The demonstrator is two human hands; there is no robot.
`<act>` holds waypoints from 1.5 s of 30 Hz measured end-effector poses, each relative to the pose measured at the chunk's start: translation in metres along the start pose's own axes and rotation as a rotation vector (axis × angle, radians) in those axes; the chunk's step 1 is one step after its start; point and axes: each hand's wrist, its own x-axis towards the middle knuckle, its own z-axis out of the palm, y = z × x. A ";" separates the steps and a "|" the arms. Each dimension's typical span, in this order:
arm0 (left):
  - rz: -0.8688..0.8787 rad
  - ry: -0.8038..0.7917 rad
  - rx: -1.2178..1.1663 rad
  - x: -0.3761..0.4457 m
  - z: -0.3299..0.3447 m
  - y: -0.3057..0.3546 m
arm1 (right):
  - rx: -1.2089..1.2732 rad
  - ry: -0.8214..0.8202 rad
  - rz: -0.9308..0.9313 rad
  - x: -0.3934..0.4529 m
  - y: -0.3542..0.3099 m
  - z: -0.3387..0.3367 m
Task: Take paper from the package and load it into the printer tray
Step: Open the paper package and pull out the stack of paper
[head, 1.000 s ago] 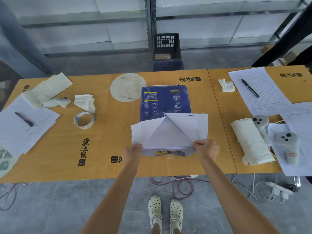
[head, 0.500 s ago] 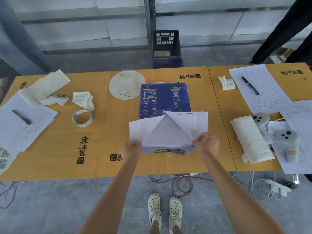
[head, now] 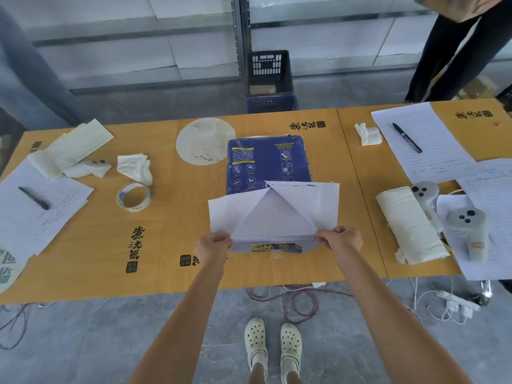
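Note:
A dark blue paper package lies in the middle of the orange table, its near end opened. The white inner wrapper flaps are folded back to both sides, and the white paper stack shows between them. My left hand pinches the near left corner of the opened wrapper. My right hand pinches the near right corner. No printer or tray is in view.
A tape roll, crumpled tissues and sheets with a pen lie at left. Lined sheets with a pen, a cloth roll and two grey controllers lie at right. A person's legs stand far right, crates behind the table.
Both hands have stayed on the near corners of the wrapper, shifting slightly away from me; the flaps look much the same. The camera has tilted a little.

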 end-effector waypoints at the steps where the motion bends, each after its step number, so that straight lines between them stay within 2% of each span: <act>1: 0.013 0.013 0.008 -0.001 0.001 0.000 | -0.008 0.002 -0.001 -0.001 0.001 -0.001; 6: -0.010 0.095 0.022 0.003 0.008 0.002 | -0.124 0.048 -0.074 -0.005 0.009 0.003; 11: -0.092 0.145 -0.048 0.008 0.014 0.006 | -0.037 0.060 -0.046 -0.002 0.010 0.005; 23: -0.230 0.064 -0.173 0.023 0.010 -0.002 | 0.013 0.077 0.057 0.002 0.009 0.010; 29: -0.278 0.061 -0.365 0.025 0.008 -0.008 | 0.051 0.043 0.050 0.001 0.008 0.009; 36: -0.270 -0.006 -0.411 0.033 0.004 -0.018 | 0.073 0.000 0.039 0.005 0.007 0.005; 45: -0.309 -0.233 -0.415 0.031 -0.016 -0.022 | 0.154 -0.101 0.082 0.010 0.018 -0.008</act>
